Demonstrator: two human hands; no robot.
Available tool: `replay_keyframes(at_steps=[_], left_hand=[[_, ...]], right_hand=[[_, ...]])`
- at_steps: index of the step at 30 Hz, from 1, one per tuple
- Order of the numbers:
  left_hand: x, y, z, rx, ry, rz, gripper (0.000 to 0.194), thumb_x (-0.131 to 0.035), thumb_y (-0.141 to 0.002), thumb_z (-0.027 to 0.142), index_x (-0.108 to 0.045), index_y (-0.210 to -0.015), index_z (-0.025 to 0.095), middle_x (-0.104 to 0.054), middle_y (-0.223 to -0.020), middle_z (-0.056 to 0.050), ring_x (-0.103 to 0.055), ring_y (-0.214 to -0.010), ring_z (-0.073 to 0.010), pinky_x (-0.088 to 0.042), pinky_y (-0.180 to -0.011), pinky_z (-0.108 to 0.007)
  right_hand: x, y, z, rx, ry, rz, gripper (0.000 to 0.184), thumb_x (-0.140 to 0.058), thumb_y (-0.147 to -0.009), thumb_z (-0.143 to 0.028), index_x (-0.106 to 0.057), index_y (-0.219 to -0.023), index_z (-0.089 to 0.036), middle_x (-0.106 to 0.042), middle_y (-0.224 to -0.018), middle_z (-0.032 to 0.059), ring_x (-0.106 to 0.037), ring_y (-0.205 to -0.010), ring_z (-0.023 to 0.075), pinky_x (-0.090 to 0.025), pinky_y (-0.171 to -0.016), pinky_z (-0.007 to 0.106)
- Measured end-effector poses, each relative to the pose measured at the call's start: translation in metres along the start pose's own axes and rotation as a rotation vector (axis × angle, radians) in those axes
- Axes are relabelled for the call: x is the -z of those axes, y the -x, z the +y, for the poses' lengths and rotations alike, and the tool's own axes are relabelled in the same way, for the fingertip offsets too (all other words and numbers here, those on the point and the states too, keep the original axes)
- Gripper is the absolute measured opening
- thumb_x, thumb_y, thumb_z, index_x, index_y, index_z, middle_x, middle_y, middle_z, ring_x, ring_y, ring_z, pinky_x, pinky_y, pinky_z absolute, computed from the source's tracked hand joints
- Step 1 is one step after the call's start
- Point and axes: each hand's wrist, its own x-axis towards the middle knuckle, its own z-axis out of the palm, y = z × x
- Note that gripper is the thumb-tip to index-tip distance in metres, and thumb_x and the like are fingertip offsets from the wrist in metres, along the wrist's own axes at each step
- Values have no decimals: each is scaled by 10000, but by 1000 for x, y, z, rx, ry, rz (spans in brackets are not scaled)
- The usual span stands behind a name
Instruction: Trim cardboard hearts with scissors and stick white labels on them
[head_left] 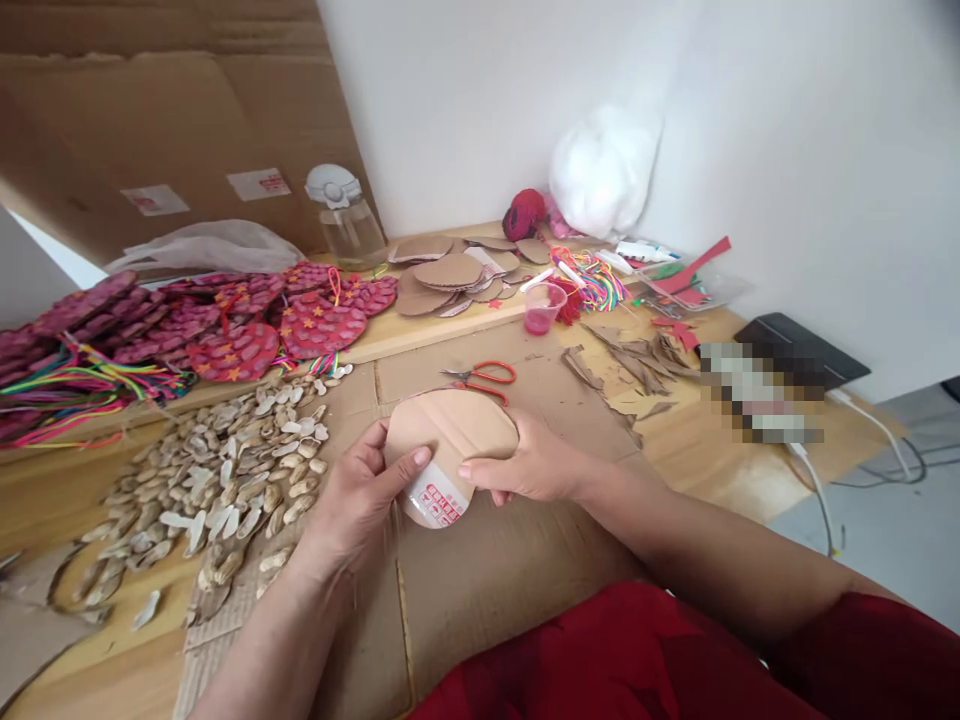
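Between my two hands is a rounded cardboard cutout (pixel 457 430), tan, with a strip of clear tape and red print near its lower edge. My left hand (pixel 382 475) grips its left side, thumb on top. On the right side my right hand (pixel 532 455) pinches the edge, thumb on the face and fingers underneath. Just beyond the cutout lie scissors (pixel 484 377) with orange handles, on a flat cardboard sheet (pixel 510 560). Peanut shells (pixel 225 470) are heaped to the left of my left hand.
Red decorated pieces (pixel 232 350) with colourful tassels pile up at back left, beside a water bottle (pixel 345 215). Cardboard cutouts (pixel 450 272), a pink-tinted cup (pixel 542 308), multicoloured cords (pixel 592 280) and white stuffing (pixel 604 170) line the back. A black box (pixel 802 350) with cables sits right.
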Motion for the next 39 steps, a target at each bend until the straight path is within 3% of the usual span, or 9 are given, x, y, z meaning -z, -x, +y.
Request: replay_keyframes(at_steps=[5, 10, 14, 16, 21, 29, 33, 39], left_hand=[[-1, -3, -3, -15, 4, 29, 634, -849, -726, 279, -554, -1279, 188, -727, -1146, -110, -707, -1012, -245, -588, -834, -318], [-2, -3, -4, -28, 57, 48, 655, -847, -729, 270, -546, -1309, 226, -732, -1139, -90, -704, -1031, -242, -577, -886, -344], [-3, -2, -4, -16, 78, 70, 673, -847, -728, 278, -540, -1327, 252, -730, -1147, -77, -701, -1041, -240, -571, -905, -355], [-2, -2, -5, -23, 79, 73, 671, -834, -745, 270, -530, -1343, 265, -728, -1154, -72, -694, -1062, -235, -568, -911, -346], [-1, -3, -7, -42, 59, 66, 635, -791, -794, 256, -515, -1366, 274, -719, -1182, -72, -681, -1095, -227, -565, -919, -327], [-5, -2, -6, -80, 66, 51, 660, -781, -806, 273, -486, -1395, 256, -706, -1214, -88, -693, -1062, -222, -557, -934, -333], [-3, -3, -6, -122, 36, 54, 624, -779, -808, 291, -501, -1364, 236, -701, -1219, -87, -689, -1059, -218, -548, -937, -335], [2, -4, -6, -169, -73, 41, 477, -734, -850, 305, -530, -1275, 231, -690, -1228, -68, -668, -1076, -203, -522, -937, -307]], right_hand=[[2, -1, 6, 48, 36, -38, 380, -715, -811, -307, -611, -1146, -159, -615, -722, -31, -546, -461, 70, -480, -410, 181], [-1, 2, 7, 287, 147, 33, 434, -682, -856, -309, -588, -1256, -169, -649, -767, -8, -593, -571, 99, -500, -514, 200], [-7, 6, 5, 488, 174, 117, 372, -676, -850, -255, -613, -1203, -155, -697, -935, 41, -646, -836, 151, -536, -717, 244], [-9, 7, 4, 525, 206, 163, 302, -669, -853, -249, -626, -1134, -147, -690, -922, 42, -635, -811, 144, -523, -703, 237], [-10, 7, 4, 493, 214, 144, 295, -590, -908, -241, -592, -1188, -146, -605, -704, -26, -547, -575, 101, -482, -592, 227], [-11, 3, 10, 428, 185, 131, 333, -560, -931, -255, -557, -1247, -149, -582, -664, -37, -548, -573, 106, -487, -579, 232], [-11, 1, 14, 344, 107, 131, 290, -578, -924, -271, -555, -1186, -148, -584, -682, -36, -538, -545, 89, -458, -510, 205], [-10, -3, 13, 156, -5, 107, 253, -611, -888, -402, -566, -940, -159, -567, -616, -37, -494, -465, 81, -399, -406, 191]])
